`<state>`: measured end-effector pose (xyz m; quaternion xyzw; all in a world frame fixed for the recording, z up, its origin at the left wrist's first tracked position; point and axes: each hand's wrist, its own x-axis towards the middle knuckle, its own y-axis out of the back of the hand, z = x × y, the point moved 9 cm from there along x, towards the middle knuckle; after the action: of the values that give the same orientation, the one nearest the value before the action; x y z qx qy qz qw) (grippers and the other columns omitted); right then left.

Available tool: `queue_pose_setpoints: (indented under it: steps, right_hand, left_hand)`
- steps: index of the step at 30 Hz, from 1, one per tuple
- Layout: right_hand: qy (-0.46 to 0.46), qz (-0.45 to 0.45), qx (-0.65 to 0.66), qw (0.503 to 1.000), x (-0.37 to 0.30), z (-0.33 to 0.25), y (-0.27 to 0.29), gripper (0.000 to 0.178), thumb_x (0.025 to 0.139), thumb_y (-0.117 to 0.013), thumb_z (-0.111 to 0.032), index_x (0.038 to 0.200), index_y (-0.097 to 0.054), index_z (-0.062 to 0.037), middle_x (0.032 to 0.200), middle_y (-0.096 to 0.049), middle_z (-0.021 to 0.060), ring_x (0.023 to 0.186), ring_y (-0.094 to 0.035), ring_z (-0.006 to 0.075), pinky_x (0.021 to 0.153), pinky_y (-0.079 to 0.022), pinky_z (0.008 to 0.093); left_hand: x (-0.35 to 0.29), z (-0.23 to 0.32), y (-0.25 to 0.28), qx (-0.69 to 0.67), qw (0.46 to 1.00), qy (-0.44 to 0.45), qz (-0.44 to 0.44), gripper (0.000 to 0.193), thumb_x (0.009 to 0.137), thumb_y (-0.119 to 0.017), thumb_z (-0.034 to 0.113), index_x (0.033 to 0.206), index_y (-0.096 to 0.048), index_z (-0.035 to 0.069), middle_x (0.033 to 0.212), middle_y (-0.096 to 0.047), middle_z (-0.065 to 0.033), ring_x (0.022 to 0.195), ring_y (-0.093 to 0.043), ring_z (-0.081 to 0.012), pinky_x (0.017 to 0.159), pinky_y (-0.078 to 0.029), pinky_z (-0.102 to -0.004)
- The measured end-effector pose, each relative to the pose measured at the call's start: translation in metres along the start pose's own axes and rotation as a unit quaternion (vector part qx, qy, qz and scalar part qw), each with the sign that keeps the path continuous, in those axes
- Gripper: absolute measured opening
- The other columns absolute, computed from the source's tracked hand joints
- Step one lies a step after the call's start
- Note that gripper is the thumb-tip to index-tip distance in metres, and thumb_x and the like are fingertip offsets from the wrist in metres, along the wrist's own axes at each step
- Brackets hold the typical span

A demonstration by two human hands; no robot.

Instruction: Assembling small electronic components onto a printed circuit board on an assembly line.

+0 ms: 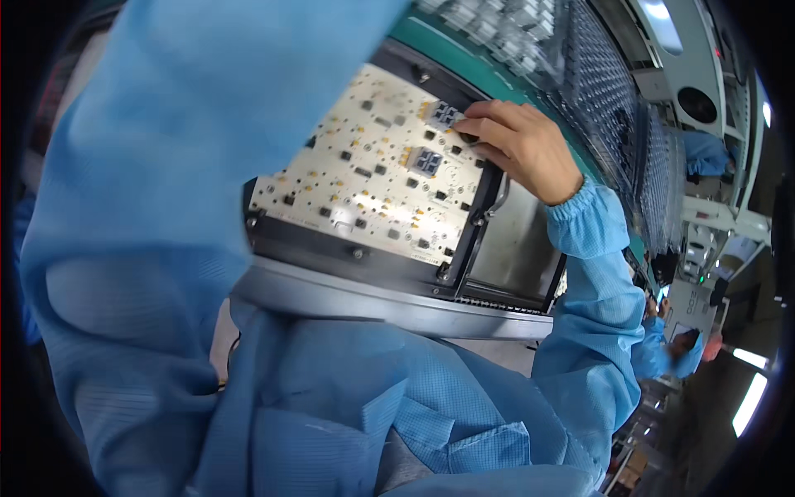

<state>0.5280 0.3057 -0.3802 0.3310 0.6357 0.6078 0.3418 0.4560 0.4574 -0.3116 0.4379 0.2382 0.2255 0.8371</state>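
A white circuit board (373, 178) lies in a black frame (364, 248) on the green tabletop (464, 51). The right hand (517, 145) reaches across it — fingers (484, 112) pinching a small grey component (445, 116) at the board's far edge. The left hand is probably hidden behind the blue sleeve (166, 207).

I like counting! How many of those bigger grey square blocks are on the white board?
2. One grey block sits at the board's far edge under the right hand; another sits just nearer. The left sleeve may hide more.
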Motion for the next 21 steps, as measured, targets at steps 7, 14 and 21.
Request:
queue_pose_setpoints:
  steps: [7, 14, 21]
  right_hand:
    - [-0.367, 0.262, -0.158, 0.878, -0.130, 0.163, 0.052, 0.034, 0.086, -0.066, -0.018, 0.119, -0.060, -0.0094, 0.101, -0.061, 0.0110, 0.085, -0.061, 0.0214, 0.074, -0.049, 0.0315]
    - [-0.527, 0.149, -0.130, 0.827, -0.198, 0.313, 0.024, 0.050, 0.087, -0.055, -0.055, 0.117, -0.064, -0.0168, 0.105, -0.066, 0.0166, 0.100, -0.061, 0.0367, 0.089, -0.047, 0.0432]
    - [-0.565, 0.098, -0.136, 0.808, -0.158, 0.328, 0.037, 0.040, 0.088, -0.059, -0.046, 0.111, -0.067, -0.0143, 0.106, -0.067, 0.0135, 0.101, -0.063, 0.0319, 0.089, -0.047, 0.0412]
  left_hand:
    - [0.006, -0.051, -0.066, -0.534, 0.843, -0.017, -0.065, 0.028, 0.092, -0.052, 0.016, 0.118, -0.054, 0.005, 0.113, -0.062, -0.0158, 0.093, -0.063, -0.0293, 0.086, -0.050, -0.0410]
    - [-0.125, -0.009, -0.128, -0.306, 0.925, -0.210, 0.079, 0.038, 0.084, -0.064, 0.010, 0.120, -0.055, 0.009, 0.082, -0.059, -0.0090, 0.077, -0.058, -0.0240, 0.073, -0.048, -0.0367]
    - [-0.144, 0.010, -0.145, -0.091, 0.967, -0.196, 0.138, 0.033, 0.073, -0.070, 0.008, 0.105, -0.060, 0.010, 0.092, -0.061, -0.0032, 0.098, -0.053, -0.0233, 0.094, -0.036, -0.0377]
